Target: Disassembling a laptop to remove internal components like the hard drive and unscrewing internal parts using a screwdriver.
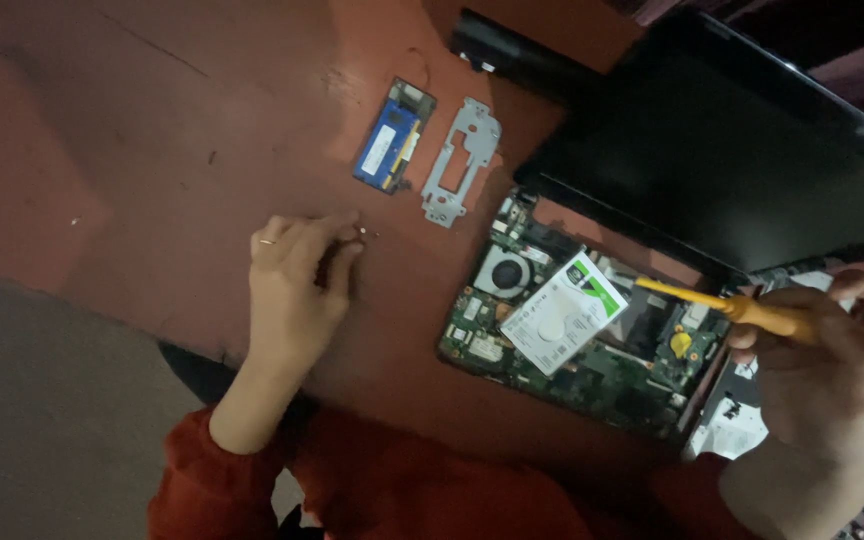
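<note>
Yellow-handled screwdriver (pixel 742 307) clenched in right hand (pixel 832 370) — left hand (pixel 297 285) pinching tiny screws (pixel 362 232) — beside green circuit board (pixel 572 340)

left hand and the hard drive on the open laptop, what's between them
In the head view, only bare red table lies between the left hand and the hard drive.
</note>
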